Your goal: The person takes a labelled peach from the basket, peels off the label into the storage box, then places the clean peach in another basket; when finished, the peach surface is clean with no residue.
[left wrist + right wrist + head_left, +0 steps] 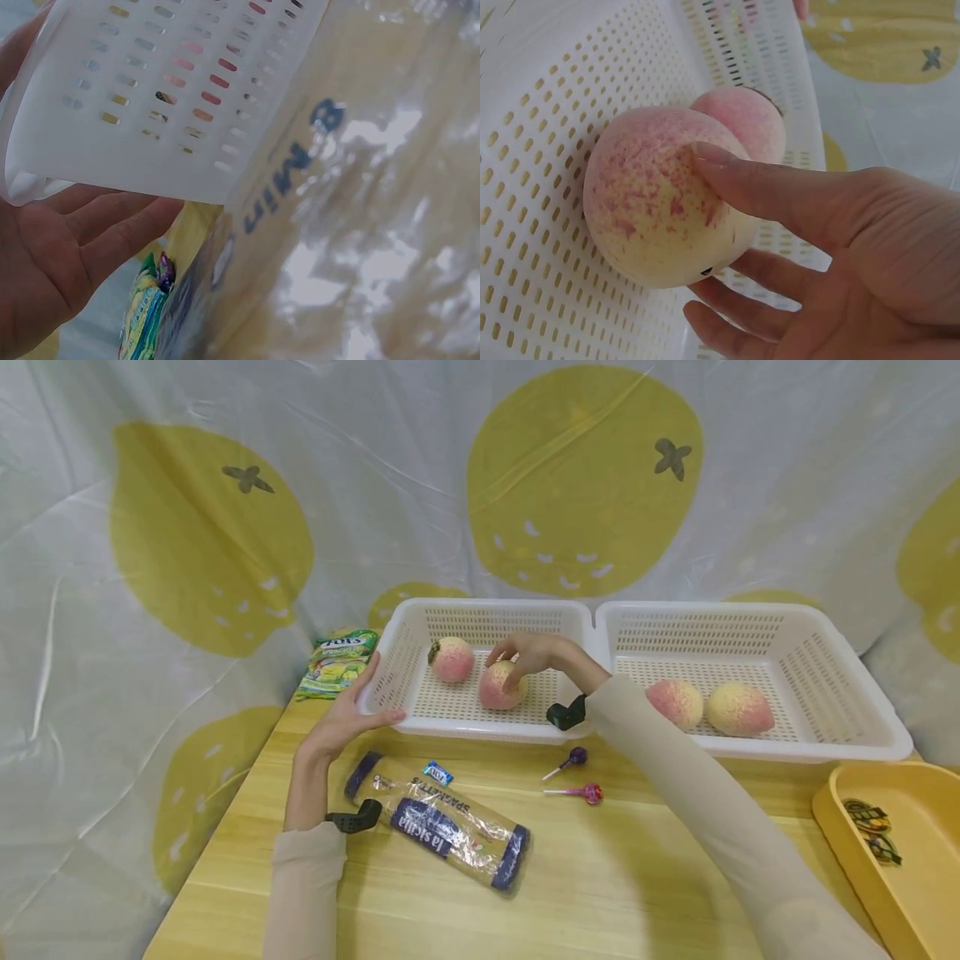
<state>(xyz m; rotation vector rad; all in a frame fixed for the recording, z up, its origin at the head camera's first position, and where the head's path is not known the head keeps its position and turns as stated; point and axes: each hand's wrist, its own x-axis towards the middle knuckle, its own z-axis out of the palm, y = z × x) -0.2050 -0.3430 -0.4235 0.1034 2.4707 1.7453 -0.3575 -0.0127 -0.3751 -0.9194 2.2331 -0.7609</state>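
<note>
Peach first: our right hand (534, 653) curls thumb and fingers around a round pink-and-yellow peach (501, 685) that rests on the perforated floor of the left white plastic basket (390, 672), just beside a second pink peach (452, 659) lying there. Our left hand (347, 717) lies spread and relaxed against that basket's front left corner, fingers under the rim. We judge the grip could slip on the rounded skin, or the peach could nudge its neighbour and set it rolling; the light basket might also slide if our bracing hand lets go. To the right, the other white plastic basket (840, 652) holds two more peaches (708, 706). On the wooden bench (600, 877) lie a clear spaghetti packet (442, 822) and two lollipops (577, 777).
</note>
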